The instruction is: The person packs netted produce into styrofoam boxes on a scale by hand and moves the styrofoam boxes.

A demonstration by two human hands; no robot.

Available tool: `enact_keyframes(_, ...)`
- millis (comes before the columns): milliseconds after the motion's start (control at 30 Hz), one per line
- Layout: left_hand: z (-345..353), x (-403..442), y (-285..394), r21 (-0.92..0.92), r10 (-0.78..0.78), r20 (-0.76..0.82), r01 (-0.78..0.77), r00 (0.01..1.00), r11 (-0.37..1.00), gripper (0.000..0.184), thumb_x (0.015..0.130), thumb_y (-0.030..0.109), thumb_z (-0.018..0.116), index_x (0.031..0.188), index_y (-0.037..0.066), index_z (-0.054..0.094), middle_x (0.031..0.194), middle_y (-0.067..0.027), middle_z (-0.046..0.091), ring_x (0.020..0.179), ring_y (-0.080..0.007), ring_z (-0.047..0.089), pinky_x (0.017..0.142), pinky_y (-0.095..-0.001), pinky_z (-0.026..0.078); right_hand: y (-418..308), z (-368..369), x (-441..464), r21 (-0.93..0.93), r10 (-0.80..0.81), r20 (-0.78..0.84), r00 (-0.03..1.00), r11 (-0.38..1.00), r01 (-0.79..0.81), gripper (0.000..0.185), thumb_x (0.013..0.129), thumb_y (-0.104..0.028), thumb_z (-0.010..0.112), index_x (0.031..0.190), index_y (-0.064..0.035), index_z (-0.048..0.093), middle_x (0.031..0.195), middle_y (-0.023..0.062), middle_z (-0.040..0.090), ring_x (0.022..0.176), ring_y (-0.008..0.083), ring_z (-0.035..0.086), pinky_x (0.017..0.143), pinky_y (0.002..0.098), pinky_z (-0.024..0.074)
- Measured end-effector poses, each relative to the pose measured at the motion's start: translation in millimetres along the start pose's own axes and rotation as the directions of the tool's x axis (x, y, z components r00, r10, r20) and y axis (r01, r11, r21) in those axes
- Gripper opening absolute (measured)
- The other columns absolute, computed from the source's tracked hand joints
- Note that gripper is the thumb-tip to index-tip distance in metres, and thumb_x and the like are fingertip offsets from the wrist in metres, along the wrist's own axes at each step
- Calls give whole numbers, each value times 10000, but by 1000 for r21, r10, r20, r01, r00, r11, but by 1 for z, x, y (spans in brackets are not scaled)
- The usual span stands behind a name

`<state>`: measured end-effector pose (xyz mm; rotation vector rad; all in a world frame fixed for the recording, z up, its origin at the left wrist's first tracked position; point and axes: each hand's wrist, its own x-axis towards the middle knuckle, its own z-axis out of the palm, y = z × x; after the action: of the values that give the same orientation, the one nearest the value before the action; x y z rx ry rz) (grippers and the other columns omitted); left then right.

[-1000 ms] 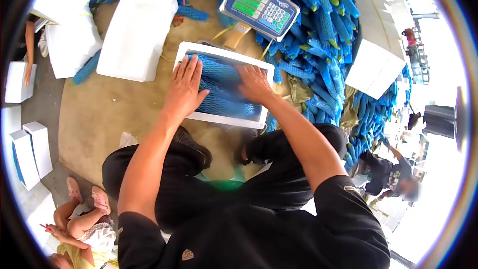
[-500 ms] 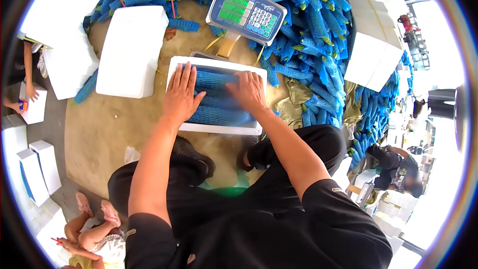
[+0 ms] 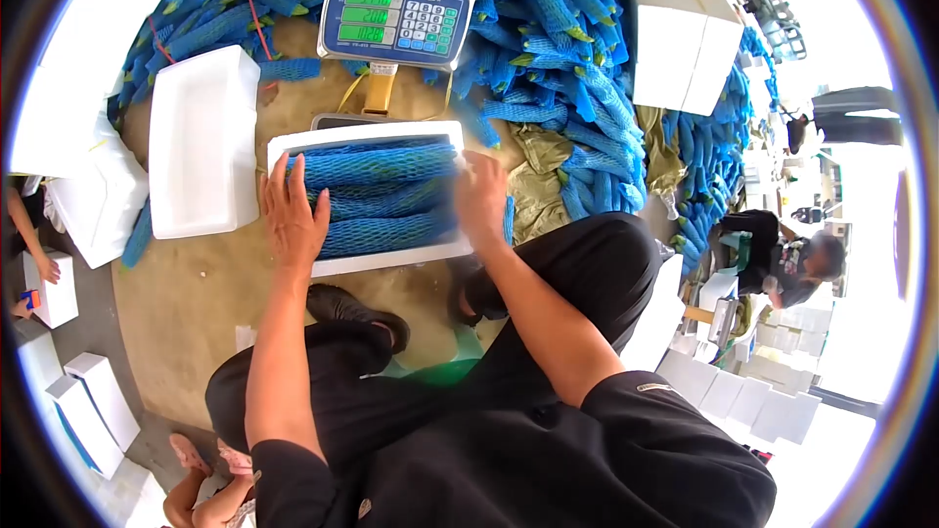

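In front of me stands a white foam box (image 3: pixel 391 264) with several long vegetables in blue netting (image 3: pixel 377 200) laid side by side in it. My left hand (image 3: pixel 293 220) rests over the box's left end, its fingers stretched out and the thumb reaching inside the rim. My right hand (image 3: pixel 481 200) is at the right end of the box, smeared by motion, so its grip is unclear. Behind the box a scale display (image 3: pixel 396 22) shows lit green numbers on a yellowish post. Part of the scale's platform (image 3: pixel 337 121) shows behind the box's rim.
An open white foam box (image 3: pixel 202 142) stands to the left. Netted vegetables (image 3: pixel 558 29) are heaped at the back and right. White boxes (image 3: pixel 685 59) are stacked at the right. A co-worker's hand (image 3: pixel 47 267) shows at far left; another person (image 3: pixel 782 259) sits at far right.
My hands have moved from on top of the netted vegetables out to the two ends of the box. The view has shifted, and the scale's digits have changed.
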<state>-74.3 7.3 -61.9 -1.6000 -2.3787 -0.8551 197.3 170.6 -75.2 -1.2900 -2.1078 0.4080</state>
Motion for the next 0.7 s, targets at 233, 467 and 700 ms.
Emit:
enact_keyframes(233, 4, -1, -7, -94, -131, -14, 129, 991, 987, 521, 982, 170, 777, 1455, 103, 569, 1438, -119, 614, 1353, -346, 582, 1153, -460, 483, -43, 4, 6, -47, -257, 136, 957, 963, 265, 539, 903, -15, 667, 1431, 28, 571, 1426, 218, 611, 1257, 440, 574, 1094, 511, 489)
enact_keyframes(467, 6, -1, -6, -103, -119, -41, 114, 992, 988, 495, 998, 122, 750, 1460, 86, 576, 1451, -133, 638, 1348, -344, 614, 1098, -432, 528, -60, 25, 3, -65, -100, 261, 960, 991, 120, 621, 944, -45, 616, 1521, 118, 453, 1592, 309, 457, 1479, 492, 415, 1252, 525, 371)
enact_keyframes(700, 5, -2, -7, -124, -109, -79, 99, 991, 987, 530, 937, 110, 792, 1425, 74, 588, 1421, -148, 619, 1354, -378, 572, 1158, -481, 462, -50, 38, 3, -82, -91, 272, 958, 990, 117, 662, 902, -35, 628, 1522, 125, 456, 1609, 325, 434, 1517, 499, 380, 1285, 529, 329)
